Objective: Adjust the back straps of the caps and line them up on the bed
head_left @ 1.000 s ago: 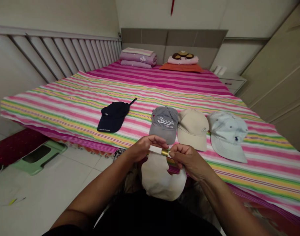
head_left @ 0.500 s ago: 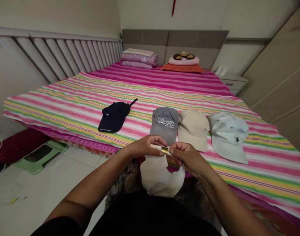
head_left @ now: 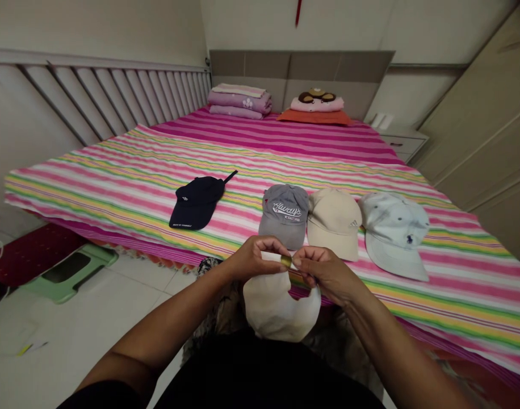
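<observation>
Striped bedspread lies behind; the left hand and right hand pinch the strap of a white cap, whose apparently brass buckle could slip if either grip loosens

Cream cap: matt woven cloth, soft-looking. Its buckle was glossy gold-toned metal. Grey cap: matt cloth with raised stitched lettering. Bedsheet: smooth, thin striped cloth. Floor tiles: pale, faintly glossy. Stool: smooth green plastic.
</observation>
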The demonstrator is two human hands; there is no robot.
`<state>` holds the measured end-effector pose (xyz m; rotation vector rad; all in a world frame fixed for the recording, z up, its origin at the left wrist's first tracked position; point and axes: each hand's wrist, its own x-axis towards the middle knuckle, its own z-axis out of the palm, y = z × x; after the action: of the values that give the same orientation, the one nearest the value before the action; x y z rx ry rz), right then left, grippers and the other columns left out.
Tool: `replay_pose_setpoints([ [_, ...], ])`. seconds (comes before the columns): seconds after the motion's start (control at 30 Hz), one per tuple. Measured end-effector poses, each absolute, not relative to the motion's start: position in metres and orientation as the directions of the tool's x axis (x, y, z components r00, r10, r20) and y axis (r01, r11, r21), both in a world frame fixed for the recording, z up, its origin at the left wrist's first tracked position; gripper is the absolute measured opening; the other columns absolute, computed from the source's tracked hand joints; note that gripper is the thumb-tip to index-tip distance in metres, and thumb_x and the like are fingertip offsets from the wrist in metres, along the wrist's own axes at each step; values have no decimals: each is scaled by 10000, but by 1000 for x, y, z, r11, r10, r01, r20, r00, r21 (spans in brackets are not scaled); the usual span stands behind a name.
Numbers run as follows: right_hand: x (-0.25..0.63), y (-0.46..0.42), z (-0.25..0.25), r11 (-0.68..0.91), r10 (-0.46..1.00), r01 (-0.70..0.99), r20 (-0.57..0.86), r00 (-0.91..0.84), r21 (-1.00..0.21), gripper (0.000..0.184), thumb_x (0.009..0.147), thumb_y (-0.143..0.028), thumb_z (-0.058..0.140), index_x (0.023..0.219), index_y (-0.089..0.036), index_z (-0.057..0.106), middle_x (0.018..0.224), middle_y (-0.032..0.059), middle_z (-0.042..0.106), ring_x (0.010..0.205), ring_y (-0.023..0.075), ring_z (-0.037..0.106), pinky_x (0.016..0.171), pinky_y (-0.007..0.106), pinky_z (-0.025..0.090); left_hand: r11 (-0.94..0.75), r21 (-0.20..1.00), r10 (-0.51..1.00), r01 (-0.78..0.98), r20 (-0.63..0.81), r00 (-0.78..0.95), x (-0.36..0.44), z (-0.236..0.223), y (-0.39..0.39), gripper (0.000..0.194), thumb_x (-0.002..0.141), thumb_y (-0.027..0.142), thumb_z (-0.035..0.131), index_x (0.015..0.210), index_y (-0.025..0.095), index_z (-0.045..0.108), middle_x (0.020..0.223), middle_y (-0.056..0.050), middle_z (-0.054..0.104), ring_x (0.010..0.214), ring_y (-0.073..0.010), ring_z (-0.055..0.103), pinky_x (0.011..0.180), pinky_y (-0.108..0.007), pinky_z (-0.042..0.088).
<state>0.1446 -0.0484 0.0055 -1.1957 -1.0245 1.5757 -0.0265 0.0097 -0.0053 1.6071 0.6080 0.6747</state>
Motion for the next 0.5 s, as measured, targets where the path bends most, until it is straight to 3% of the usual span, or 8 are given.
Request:
replay_pose_setpoints([
  [0.1,144,-48,5,-274,958,-145,-257,-127,-951,198,572,-278,689,552,-135,553,401,-65,434,335,30,314,372,188,191,-37,999,710,19,13,704,-26,-4,10,262,568,209,727,793,127,621,758,-25,640,695,-106,577,643,-220,434],
  [0.27,142,-49,5,-273,958,-121,-258,-126,-954,151,582,-243,646,545,-143,540,385,-76,406,328,28,291,360,186,180,264,962,658,-66,-130,742,-24,-4,12,256,567,222,735,771,117,621,693,-16,630,610,-75,560,585,-192,414],
  [0.5,143,-49,7,-272,953,-114,-251,-169,-956,174,607,-262,653,566,-137,540,394,-73,403,344,28,282,369,184,171,393,911,609,-123,-158,777,-23,-5,17,317,529,178,760,760,117,552,625,6,598,532,-55,538,511,-161,383],
])
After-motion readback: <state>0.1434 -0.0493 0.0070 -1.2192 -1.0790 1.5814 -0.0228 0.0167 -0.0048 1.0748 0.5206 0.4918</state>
